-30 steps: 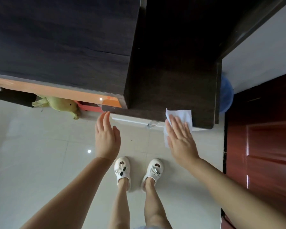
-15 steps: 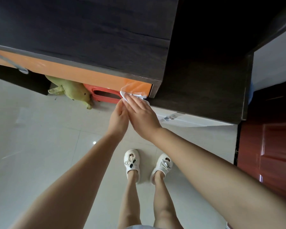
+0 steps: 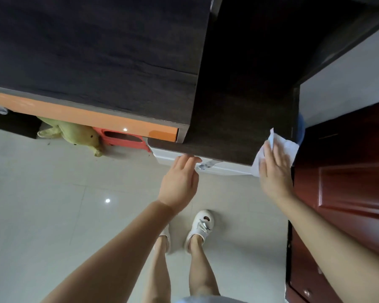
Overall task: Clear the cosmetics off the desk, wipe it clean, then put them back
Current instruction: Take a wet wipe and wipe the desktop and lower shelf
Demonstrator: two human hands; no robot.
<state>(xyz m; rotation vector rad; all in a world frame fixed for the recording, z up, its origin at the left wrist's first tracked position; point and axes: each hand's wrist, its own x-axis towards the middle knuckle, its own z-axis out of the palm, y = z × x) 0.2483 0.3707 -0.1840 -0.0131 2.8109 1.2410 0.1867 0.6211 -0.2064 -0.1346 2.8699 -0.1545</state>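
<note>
A dark wood desk [image 3: 101, 53] fills the upper part of the view, with a lower side section [image 3: 239, 127] at the right. No cosmetics show on it. My right hand [image 3: 274, 171] lies flat on a white wipe [image 3: 289, 147], pressing it onto the front right corner of the lower section. My left hand [image 3: 179, 182] is open and holds nothing; its fingertips touch the front edge of that lower section.
An orange drawer front [image 3: 74, 115] runs under the desk top. On the pale tiled floor lie a green plush toy [image 3: 74, 133] and a red plastic stool [image 3: 123, 138]. A red-brown door [image 3: 348, 182] stands at the right. A blue object [image 3: 301, 130] sits behind the desk corner.
My right hand has swept the wipe from the orange drawer corner to the right, to the desk's front right corner. My left hand has parted from it and stays at the front edge.
</note>
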